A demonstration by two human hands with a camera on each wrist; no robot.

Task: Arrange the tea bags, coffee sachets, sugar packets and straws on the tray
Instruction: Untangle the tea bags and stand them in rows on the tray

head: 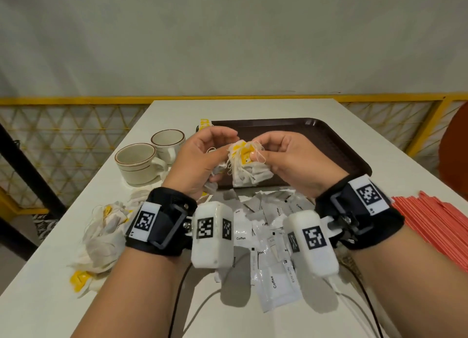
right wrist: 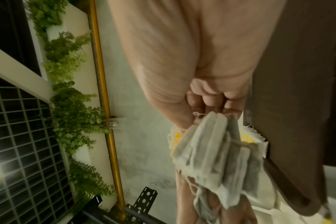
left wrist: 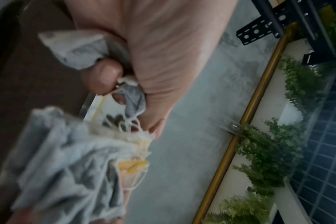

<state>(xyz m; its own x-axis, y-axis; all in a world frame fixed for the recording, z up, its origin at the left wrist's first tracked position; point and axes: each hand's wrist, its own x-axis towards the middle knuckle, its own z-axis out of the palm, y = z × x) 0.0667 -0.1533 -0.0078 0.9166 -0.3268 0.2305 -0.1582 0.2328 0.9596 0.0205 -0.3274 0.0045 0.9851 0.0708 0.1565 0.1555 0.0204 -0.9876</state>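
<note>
While both hands pinch tea bags [head: 249, 169], cups [head: 138, 161] left, straws [head: 435, 221] right.

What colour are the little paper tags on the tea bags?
Yellow. The tags on the tea bags show best in the head view.

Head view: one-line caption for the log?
Both hands, left hand and right hand, hold tea bags above brown tray.

Bare tray [head: 326, 145] floor beyond (far half open), cups [head: 152, 155] left, straws [head: 435, 218] right
</note>
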